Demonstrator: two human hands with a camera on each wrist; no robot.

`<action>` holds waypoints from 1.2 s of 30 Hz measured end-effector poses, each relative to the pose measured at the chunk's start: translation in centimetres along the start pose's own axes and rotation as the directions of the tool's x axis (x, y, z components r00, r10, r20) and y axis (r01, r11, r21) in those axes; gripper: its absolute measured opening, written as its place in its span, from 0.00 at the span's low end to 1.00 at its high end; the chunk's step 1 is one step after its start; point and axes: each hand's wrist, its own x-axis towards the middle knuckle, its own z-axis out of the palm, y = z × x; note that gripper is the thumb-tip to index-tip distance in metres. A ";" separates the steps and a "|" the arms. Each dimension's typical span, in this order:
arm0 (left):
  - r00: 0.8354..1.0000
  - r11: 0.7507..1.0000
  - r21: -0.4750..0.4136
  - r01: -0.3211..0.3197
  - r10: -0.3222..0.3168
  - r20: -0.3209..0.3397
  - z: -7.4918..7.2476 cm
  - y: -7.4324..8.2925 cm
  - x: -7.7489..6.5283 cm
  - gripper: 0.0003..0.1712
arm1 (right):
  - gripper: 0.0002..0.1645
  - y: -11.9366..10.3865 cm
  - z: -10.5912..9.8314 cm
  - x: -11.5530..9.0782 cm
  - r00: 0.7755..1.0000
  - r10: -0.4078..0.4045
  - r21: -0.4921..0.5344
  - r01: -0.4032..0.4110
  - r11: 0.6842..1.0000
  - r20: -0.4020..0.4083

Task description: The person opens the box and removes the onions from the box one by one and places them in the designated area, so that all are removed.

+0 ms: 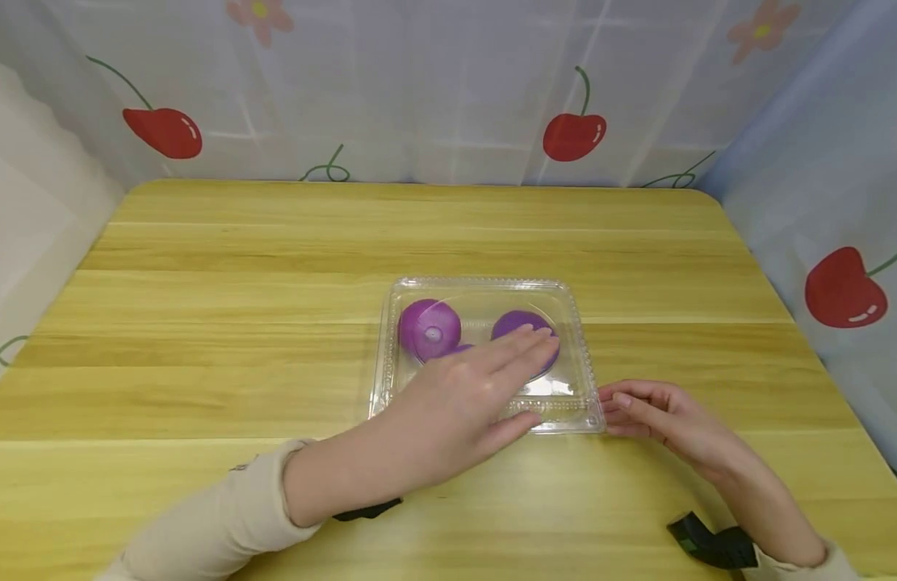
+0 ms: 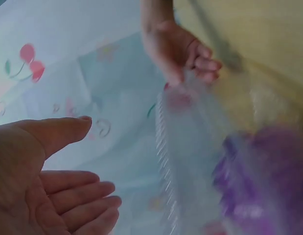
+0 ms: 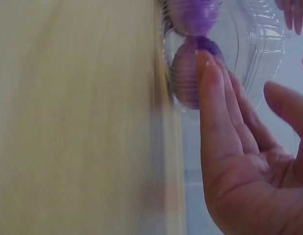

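A clear plastic clamshell box (image 1: 484, 283) lies on the table with its lid down. Inside show three round purple things: one with a pale spot (image 1: 428, 323) at the left, a darker one (image 1: 517, 320) at the right, and part of another (image 1: 458, 349) between them. My left hand (image 1: 470, 395) is over the lid, fingers straight and thumb spread, covering the box's front left part. At the front right corner is my right hand (image 1: 662, 420), fingertips right at the rim; its fingers look straight and its thumb stands apart in the right wrist view.
The wooden table (image 1: 237, 307) has rounded far corners. A pale curtain (image 1: 419, 89) with printed cherries and flowers hangs behind it and along the right side. Dark straps (image 1: 713, 545) show at both wrists.
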 end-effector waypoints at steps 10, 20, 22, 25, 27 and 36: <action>0.983 0.903 0.415 -0.114 0.043 0.177 4.4 0.9 0.7 0.39 | 0.22 1.5 0.0 0.2 0.955 -0.087 0.269 0.008 0.963 0.283; 0.983 0.889 0.449 -0.090 0.006 0.185 6.1 0.3 0.3 0.37 | 0.22 2.1 0.3 0.5 0.942 -0.122 0.329 0.013 0.944 0.314; 0.984 0.889 0.448 -0.090 0.010 0.177 6.2 0.3 0.3 0.36 | 0.21 2.1 0.3 0.6 0.944 -0.116 0.334 0.007 0.943 0.308; 0.985 0.889 0.448 -0.094 0.019 0.169 6.4 0.1 0.2 0.34 | 0.21 2.1 0.4 0.6 0.951 -0.100 0.336 -0.004 0.942 0.292; 0.986 0.890 0.446 -0.097 0.025 0.164 6.5 0.1 0.2 0.34 | 0.21 2.2 0.5 0.6 0.955 -0.090 0.335 -0.010 0.942 0.282; 0.988 0.864 0.487 -0.133 0.076 0.134 7.0 -0.2 0.2 0.33 | 0.22 2.7 0.7 0.9 0.959 -0.118 0.344 0.023 0.939 0.257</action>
